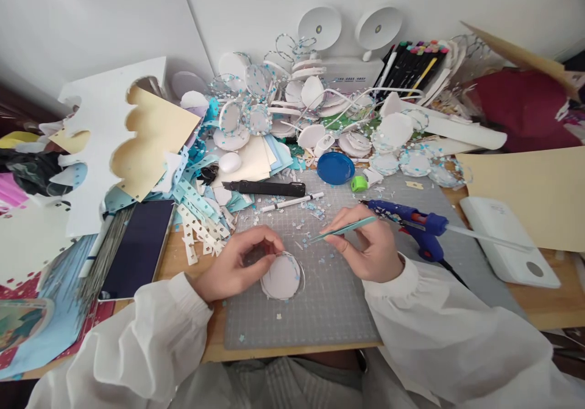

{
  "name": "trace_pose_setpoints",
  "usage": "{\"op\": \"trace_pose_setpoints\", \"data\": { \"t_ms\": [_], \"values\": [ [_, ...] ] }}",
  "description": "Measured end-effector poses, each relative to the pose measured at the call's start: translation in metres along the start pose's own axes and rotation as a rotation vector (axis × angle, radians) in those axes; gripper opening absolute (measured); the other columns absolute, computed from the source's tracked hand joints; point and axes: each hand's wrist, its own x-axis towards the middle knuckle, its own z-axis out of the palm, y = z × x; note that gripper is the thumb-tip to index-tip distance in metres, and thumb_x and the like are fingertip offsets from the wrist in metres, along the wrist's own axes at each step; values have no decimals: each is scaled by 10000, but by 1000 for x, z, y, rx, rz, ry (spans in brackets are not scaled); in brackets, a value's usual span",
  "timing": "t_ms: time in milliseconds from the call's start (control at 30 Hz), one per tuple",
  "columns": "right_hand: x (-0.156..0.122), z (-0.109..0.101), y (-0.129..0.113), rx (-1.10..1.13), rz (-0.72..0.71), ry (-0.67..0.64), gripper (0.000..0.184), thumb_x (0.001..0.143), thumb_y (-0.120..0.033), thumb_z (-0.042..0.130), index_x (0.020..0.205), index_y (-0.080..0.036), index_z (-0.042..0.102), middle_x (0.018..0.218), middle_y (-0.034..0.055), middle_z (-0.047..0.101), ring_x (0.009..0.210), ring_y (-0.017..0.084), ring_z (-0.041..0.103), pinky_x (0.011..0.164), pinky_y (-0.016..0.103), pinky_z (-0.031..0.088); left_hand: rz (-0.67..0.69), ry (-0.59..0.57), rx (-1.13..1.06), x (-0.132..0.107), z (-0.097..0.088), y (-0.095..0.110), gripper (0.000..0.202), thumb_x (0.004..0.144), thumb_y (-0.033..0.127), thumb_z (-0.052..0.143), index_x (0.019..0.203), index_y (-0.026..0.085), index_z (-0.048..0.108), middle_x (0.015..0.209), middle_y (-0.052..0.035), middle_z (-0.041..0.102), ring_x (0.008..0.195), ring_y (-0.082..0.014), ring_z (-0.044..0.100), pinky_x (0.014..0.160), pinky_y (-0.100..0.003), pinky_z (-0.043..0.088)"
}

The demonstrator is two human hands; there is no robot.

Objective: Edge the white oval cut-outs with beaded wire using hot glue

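Observation:
My left hand (237,259) is curled over the upper left edge of a white paper disc (282,277) with a clear rim, pinning it to the grey cutting mat (320,311). My right hand (368,247) pinches teal tweezers (340,230), whose tips point left toward small blue scraps just above the disc. Both arms wear white sleeves.
A blue glue gun (414,223) lies right of my right hand, its cord trailing right. A black utility knife (265,188), white pen (292,202), blue lid (335,168) and green cap (359,183) sit behind the mat. Phone (137,247) at left; white discs, paper strips and markers piled behind.

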Motion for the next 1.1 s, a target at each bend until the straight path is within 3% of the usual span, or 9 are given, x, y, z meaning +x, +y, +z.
{"op": "trace_pose_setpoints", "data": {
  "t_ms": [167,433,567,733,1100],
  "values": [
    [-2,1,4,-11,-63,-69,96,819,-174,640,850,-249,588,731,34,632,643,188,604,593,354,486,3,5,-9,0,-1,-1,101,854,160,528,907,149,614,885,-71,610,819,-174,583,734,-283,465],
    [0,3,4,-99,-26,13,60,824,-217,637,799,-252,594,700,37,637,639,201,607,591,369,494,92,-51,-13,-2,-3,4,164,913,230,505,903,162,653,938,-99,653,900,-202,606,809,-310,464],
    [1,3,6,-131,-20,81,68,821,-202,645,811,-252,601,728,44,647,659,204,614,604,375,494,126,131,-18,0,-2,4,216,931,258,496,809,173,652,917,-82,651,904,-197,596,839,-309,438],
    [2,5,10,-178,-25,177,93,798,-180,684,835,-242,625,785,53,674,728,218,652,679,390,518,38,355,-53,3,-2,-3,291,959,295,446,710,186,549,720,-10,522,738,-149,494,714,-275,381],
    [2,15,13,-175,-29,82,112,780,-171,707,793,-239,619,804,50,730,782,229,704,725,379,555,-2,404,-178,-1,1,-12,359,952,366,452,640,193,414,633,27,366,604,-128,344,581,-282,277]
  ]
}}
